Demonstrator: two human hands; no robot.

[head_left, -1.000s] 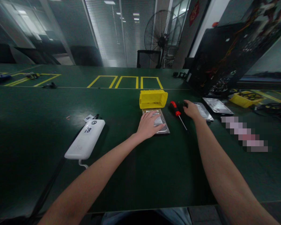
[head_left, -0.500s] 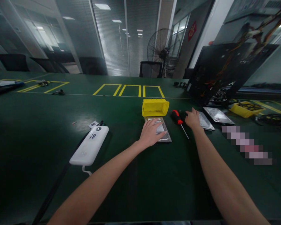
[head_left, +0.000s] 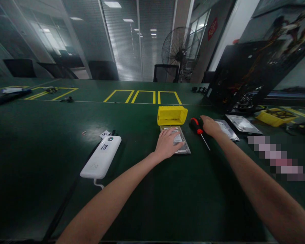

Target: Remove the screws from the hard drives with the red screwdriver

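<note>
My left hand (head_left: 168, 144) lies flat with spread fingers on a silver hard drive (head_left: 184, 146), covering much of its label. Directly behind that drive, a yellow plastic bin (head_left: 172, 117) faces me with its opening. My right hand (head_left: 210, 126) is bent at a small dark object (head_left: 200, 121), its fingers mostly hidden; what it grips cannot be made out. Just left of this hand is a red-and-black screwdriver (head_left: 197, 126), its shaft pointing towards me. A second hard drive (head_left: 227, 130) is partly behind the right wrist, and a third drive (head_left: 243, 124) lies beyond it.
A white power bank (head_left: 101, 157) with a cable lies left on the green table (head_left: 147, 203). At the right rear stands a large black computer case (head_left: 254, 74), with another yellow bin (head_left: 276, 117) beside it. Small black parts (head_left: 198, 89) sit at the back.
My right hand has turned and closed in over the small dark object beside the screwdriver. My left hand stays on the hard drive. The whole view has shifted slightly.
</note>
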